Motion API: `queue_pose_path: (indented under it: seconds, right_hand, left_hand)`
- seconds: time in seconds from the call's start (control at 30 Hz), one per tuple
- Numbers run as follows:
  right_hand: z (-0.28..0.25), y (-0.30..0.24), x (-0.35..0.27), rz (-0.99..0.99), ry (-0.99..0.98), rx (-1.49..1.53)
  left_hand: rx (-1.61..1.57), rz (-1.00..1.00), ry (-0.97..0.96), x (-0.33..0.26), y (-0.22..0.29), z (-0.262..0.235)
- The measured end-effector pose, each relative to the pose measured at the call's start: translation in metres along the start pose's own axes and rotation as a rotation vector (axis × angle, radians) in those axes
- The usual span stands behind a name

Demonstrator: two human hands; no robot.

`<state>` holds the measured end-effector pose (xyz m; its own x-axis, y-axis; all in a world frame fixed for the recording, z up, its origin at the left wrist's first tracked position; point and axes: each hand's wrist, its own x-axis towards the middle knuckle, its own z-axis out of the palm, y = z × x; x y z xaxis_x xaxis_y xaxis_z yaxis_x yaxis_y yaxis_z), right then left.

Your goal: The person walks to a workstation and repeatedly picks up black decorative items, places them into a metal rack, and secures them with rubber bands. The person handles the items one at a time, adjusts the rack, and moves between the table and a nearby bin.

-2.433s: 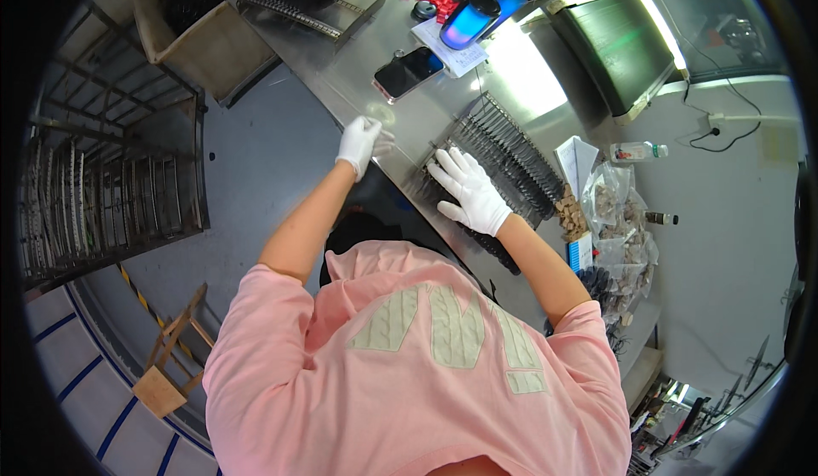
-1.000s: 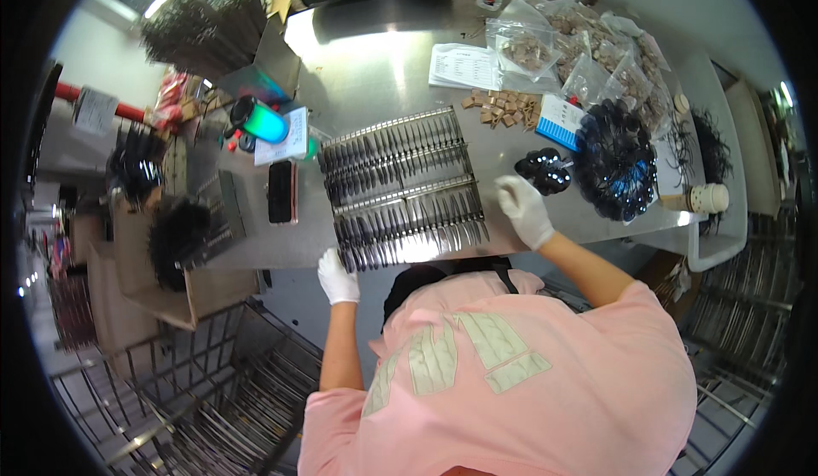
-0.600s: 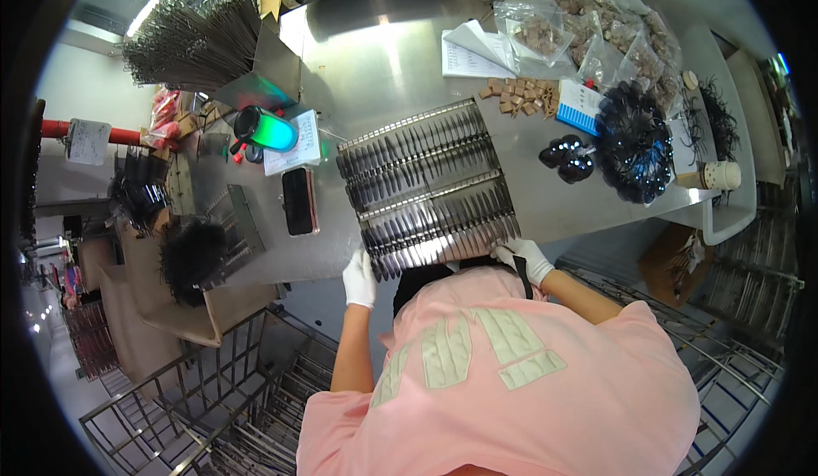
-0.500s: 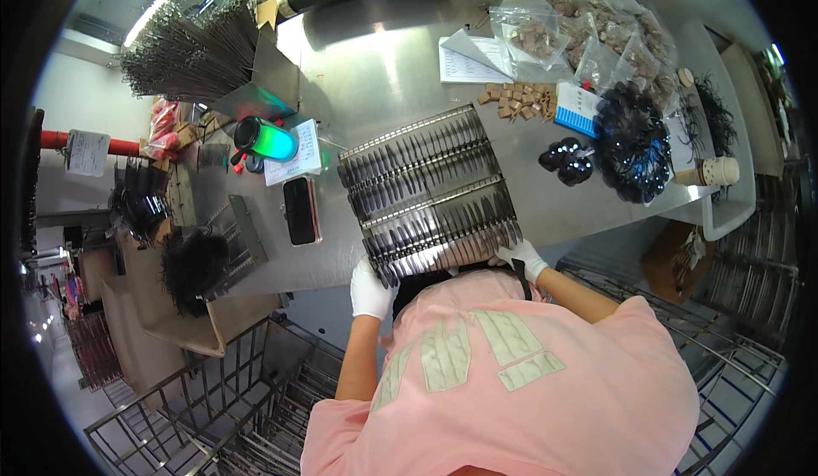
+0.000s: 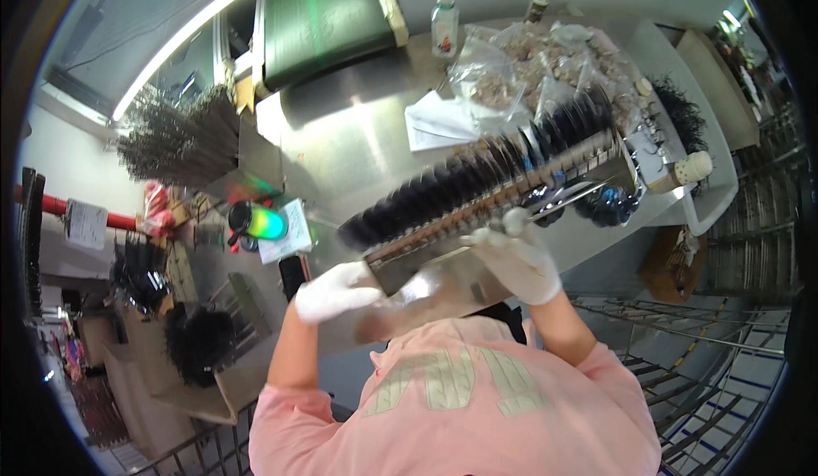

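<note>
A metal rack [image 5: 503, 196] set with a dense row of dark, glossy, blade-like pieces [image 5: 443, 179] is tilted up in front of me, smeared by motion. Its right end reaches toward the back right, over the table. My left hand [image 5: 334, 293], in a white glove, closes on the rack's lower left corner. Along the lower edge, right of the middle, my right hand [image 5: 521, 261], also gloved, grips the rack with bent, blurred fingers. Behind the rack's right end, glossy blue-black pieces [image 5: 607, 207] are partly hidden.
Left on the steel table [image 5: 328, 148] are a glowing tumbler [image 5: 266, 223], a phone [image 5: 294, 273] and a box of thin wire rods [image 5: 183, 139]. A bottle [image 5: 444, 24], papers [image 5: 439, 122] and plastic bags of small parts [image 5: 545, 71] stand behind. Wire carts [image 5: 682, 382] flank me.
The rack, with its rows facing up before, has been tipped up and swung to the right. My right hand has moved up with it; my left has shifted left. The view has shifted too.
</note>
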<state>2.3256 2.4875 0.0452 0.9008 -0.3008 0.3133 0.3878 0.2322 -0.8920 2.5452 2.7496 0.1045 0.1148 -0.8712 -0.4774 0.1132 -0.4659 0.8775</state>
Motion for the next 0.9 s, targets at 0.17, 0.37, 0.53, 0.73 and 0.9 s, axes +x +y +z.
queue_pose_path:
  seconds: [0.17, 0.37, 0.53, 0.73, 0.9]
  right_hand:
    - [0.017, -0.093, 0.000, 0.076, 0.526, -0.005]
    - [0.028, -0.110, -0.037, 0.191, 0.943, -0.448]
    - [0.001, -0.086, -0.037, 0.126, 0.883, -0.268]
    - [-0.003, -0.050, 0.001, 0.214, 0.726, -0.159]
    - [0.020, -0.026, 0.029, 0.190, 0.555, 0.018]
  left_hand:
    - [0.728, 0.280, 0.610, 0.251, -0.048, -0.035]
    - [0.958, 0.332, 0.761, 0.369, -0.085, -0.028]
    - [0.546, 0.458, 0.704, 0.269, -0.018, -0.005]
    - [0.961, 0.928, 0.500, 0.153, 0.066, 0.089]
    - [1.395, 0.973, 0.810, 0.109, 0.085, 0.103]
